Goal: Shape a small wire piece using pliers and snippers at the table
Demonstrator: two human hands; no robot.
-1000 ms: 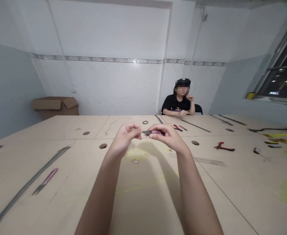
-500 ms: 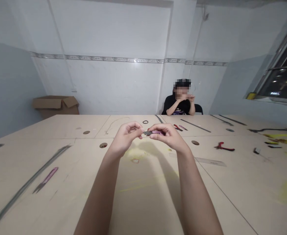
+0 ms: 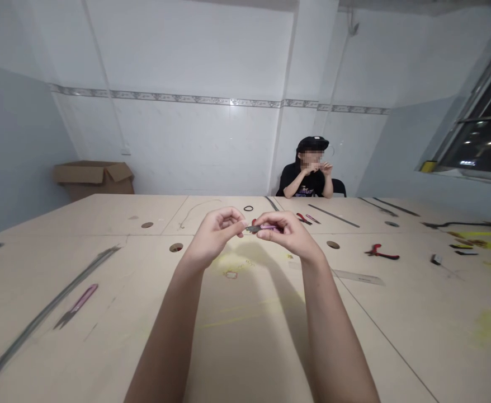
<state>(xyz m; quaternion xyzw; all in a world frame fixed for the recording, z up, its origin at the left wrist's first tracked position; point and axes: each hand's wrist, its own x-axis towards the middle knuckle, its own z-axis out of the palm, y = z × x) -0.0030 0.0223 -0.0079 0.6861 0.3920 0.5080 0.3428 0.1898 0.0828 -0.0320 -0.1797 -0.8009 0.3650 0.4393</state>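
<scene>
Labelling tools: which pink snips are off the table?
The pink snips held in the right hand, tips toward the left hand. The other pink snips lie flat on the table, far left.

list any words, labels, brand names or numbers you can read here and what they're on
No text in this picture can be read.
The purple print on the seated person's black shirt: too blurred to read.
The pink snips in the right hand: no readable mark.
The cardboard box: no print shows.

open: tabletop (image 3: pixel 245 336) under left hand (image 3: pixel 214 235), right hand (image 3: pixel 289 235) | left: pink snips (image 3: pixel 76 305), metal strip (image 3: pixel 39 322) | right: ruler (image 3: pixel 357 275), pliers (image 3: pixel 382 253)
</scene>
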